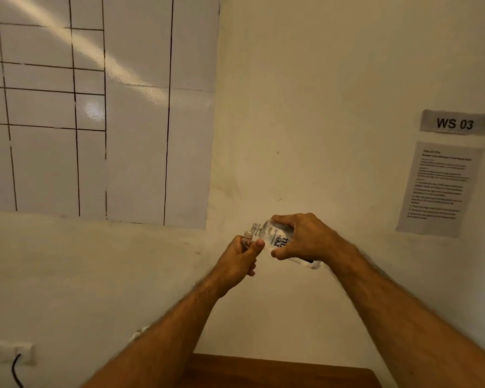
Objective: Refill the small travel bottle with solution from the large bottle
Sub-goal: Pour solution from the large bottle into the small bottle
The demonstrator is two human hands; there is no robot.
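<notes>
The small travel bottle [247, 240] stands nearly upright in the left hand [242, 260], whose fingers wrap its body while the thumb lies along its side; only its open threaded neck shows above the fist. Just beside and slightly above it, the large bottle [275, 238] lies tipped toward the left, its uncapped neck close over the small mouth. The right hand [301, 238] grips it round the middle, fingers over the top and thumb beneath. Both look like clear plastic: light, probably slick if wetted, and the large one may flex under a squeeze, so a mid-body hold suits it. Whether liquid is running I cannot tell. Behind are a gridded wall sheet [95, 107], a "WS 03" sign [455, 123], a printed instruction sheet [438, 189], and below, a wooden tabletop [277, 372].
</notes>
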